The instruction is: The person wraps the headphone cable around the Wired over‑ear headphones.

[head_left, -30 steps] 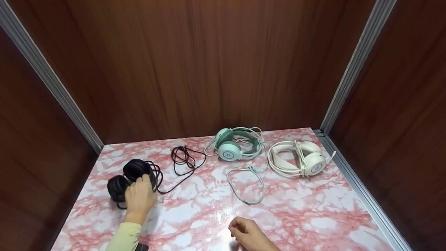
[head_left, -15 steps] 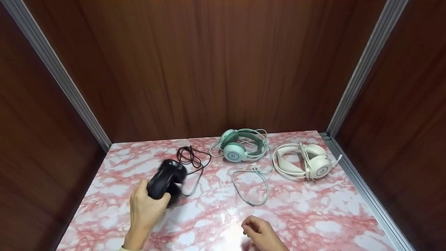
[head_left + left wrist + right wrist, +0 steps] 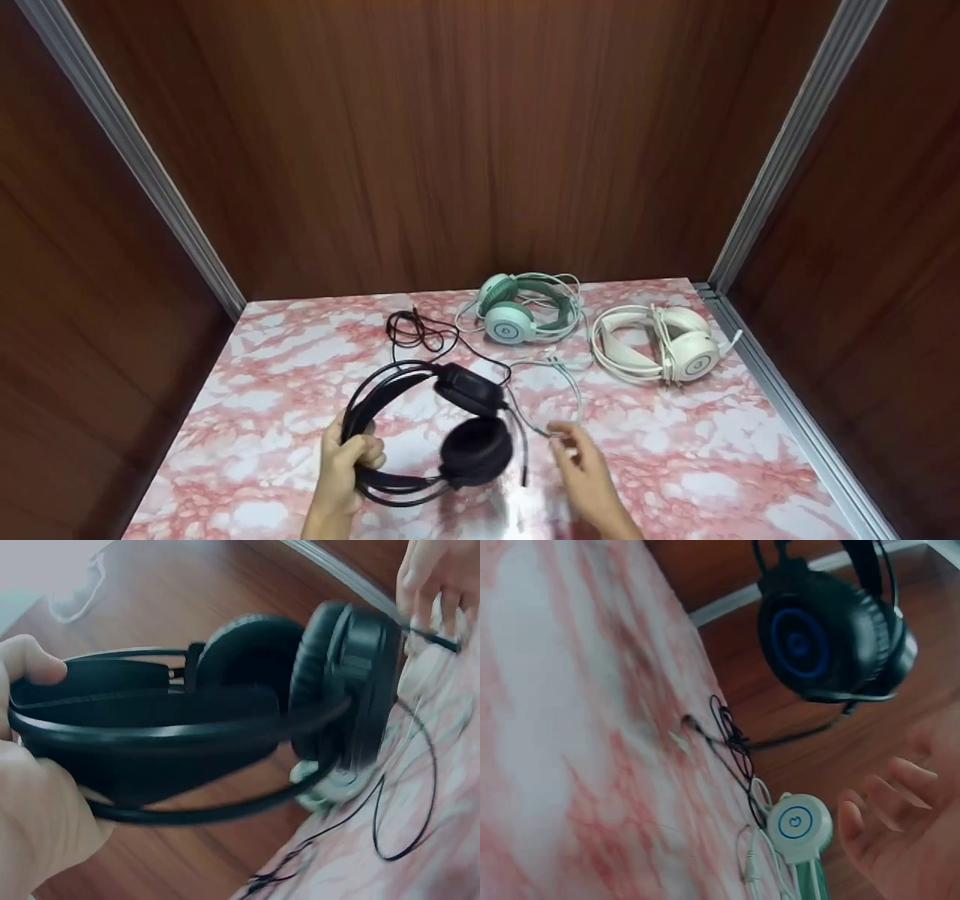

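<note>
My left hand (image 3: 346,459) grips the headband of the black headphones (image 3: 474,451), held above the marbled table with the ear cups toward the right. In the left wrist view, the fingers and thumb of the left hand (image 3: 41,802) wrap the band of the black headphones (image 3: 349,682). My right hand (image 3: 589,476) is held just right of the ear cups, fingers loosely bent and holding nothing. The right wrist view shows the right hand (image 3: 907,829) apart from the black headphones (image 3: 802,637). A thin black microphone arm (image 3: 524,457) points down between cups and right hand.
Mint green headphones (image 3: 510,322) lie at the back centre, their pale cable (image 3: 577,397) looped in front. White headphones (image 3: 694,356) with a bundled cable lie at the back right. The black cable (image 3: 409,330) lies coiled at the back left. Brown panels (image 3: 480,150) enclose the table.
The left hand has lifted the black headphones from the table's left side, carried them right and turned them. The right hand has moved forward and slightly right, its fingers more extended.
</note>
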`<action>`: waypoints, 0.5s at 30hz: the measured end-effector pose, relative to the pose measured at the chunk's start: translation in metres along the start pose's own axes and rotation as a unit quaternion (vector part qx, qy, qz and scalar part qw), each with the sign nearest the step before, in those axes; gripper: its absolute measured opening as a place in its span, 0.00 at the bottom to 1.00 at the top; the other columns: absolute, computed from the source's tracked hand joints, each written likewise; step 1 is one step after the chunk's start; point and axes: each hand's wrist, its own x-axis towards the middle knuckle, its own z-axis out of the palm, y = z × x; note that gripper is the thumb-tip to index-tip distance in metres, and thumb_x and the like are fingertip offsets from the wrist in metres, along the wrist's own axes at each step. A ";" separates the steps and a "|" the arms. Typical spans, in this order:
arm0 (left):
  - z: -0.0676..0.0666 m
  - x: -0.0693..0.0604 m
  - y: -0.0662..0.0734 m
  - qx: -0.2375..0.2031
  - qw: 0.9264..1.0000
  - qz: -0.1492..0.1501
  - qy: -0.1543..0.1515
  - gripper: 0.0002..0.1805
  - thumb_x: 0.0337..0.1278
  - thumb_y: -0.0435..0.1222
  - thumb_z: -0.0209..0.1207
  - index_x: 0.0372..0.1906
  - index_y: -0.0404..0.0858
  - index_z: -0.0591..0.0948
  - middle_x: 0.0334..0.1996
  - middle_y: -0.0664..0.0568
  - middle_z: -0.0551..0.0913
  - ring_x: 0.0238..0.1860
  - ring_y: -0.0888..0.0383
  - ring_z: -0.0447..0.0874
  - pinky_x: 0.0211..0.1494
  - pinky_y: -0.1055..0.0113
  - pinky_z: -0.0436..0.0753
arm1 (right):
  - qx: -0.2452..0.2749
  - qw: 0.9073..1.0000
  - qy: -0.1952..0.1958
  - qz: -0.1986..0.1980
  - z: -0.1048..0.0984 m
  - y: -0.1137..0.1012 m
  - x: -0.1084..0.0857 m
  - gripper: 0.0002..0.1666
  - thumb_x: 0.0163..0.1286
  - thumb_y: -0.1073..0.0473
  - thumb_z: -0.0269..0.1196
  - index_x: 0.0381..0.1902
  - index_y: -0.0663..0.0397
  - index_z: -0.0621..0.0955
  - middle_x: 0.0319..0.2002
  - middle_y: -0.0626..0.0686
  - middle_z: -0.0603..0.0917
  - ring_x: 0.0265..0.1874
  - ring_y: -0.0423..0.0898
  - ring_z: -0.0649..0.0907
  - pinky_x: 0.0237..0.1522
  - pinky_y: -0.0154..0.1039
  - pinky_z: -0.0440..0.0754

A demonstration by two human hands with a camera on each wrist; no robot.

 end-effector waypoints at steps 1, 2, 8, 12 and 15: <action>-0.002 0.000 -0.004 -0.043 0.999 -0.006 -0.031 0.15 0.45 0.16 0.39 0.31 0.36 0.69 0.20 0.56 0.58 0.17 0.63 0.48 0.20 0.72 0.50 | -0.001 1.000 0.013 -0.012 -0.003 -0.001 0.004 0.15 0.72 0.67 0.56 0.56 0.59 0.76 0.51 0.56 0.80 0.44 0.45 0.79 0.42 0.38 0.77; -0.003 0.001 -0.008 -0.081 0.995 -0.013 -0.057 0.16 0.46 0.16 0.37 0.32 0.37 0.69 0.20 0.55 0.56 0.18 0.62 0.48 0.20 0.72 0.50 | -0.006 0.999 0.020 -0.028 -0.007 -0.001 0.008 0.17 0.72 0.68 0.55 0.58 0.59 0.75 0.53 0.56 0.80 0.46 0.46 0.79 0.43 0.39 0.77; -0.004 0.002 -0.025 -0.266 0.953 -0.079 -0.117 0.14 0.54 0.21 0.37 0.31 0.40 0.69 0.22 0.55 0.50 0.21 0.64 0.48 0.25 0.74 0.54 | -0.009 0.995 -0.023 -0.100 -0.015 0.003 0.027 0.25 0.68 0.77 0.54 0.63 0.65 0.72 0.60 0.63 0.75 0.58 0.57 0.74 0.52 0.48 0.76; 0.001 0.006 -0.033 -0.342 0.925 -0.114 -0.119 0.10 0.55 0.25 0.41 0.26 0.42 0.60 0.22 0.57 0.49 0.22 0.65 0.48 0.27 0.74 0.55 | 0.088 0.993 -0.065 -0.035 -0.014 0.006 0.027 0.20 0.78 0.65 0.44 0.62 0.70 0.71 0.58 0.60 0.77 0.58 0.47 0.74 0.59 0.41 0.71; 0.005 0.009 -0.039 -0.372 0.915 -0.119 -0.103 0.09 0.54 0.25 0.41 0.26 0.42 0.59 0.21 0.57 0.49 0.22 0.65 0.48 0.27 0.74 0.55 | 0.180 0.981 -0.073 -0.017 -0.007 0.004 0.021 0.25 0.81 0.61 0.36 0.52 0.80 0.72 0.42 0.65 0.82 0.46 0.44 0.81 0.53 0.37 0.74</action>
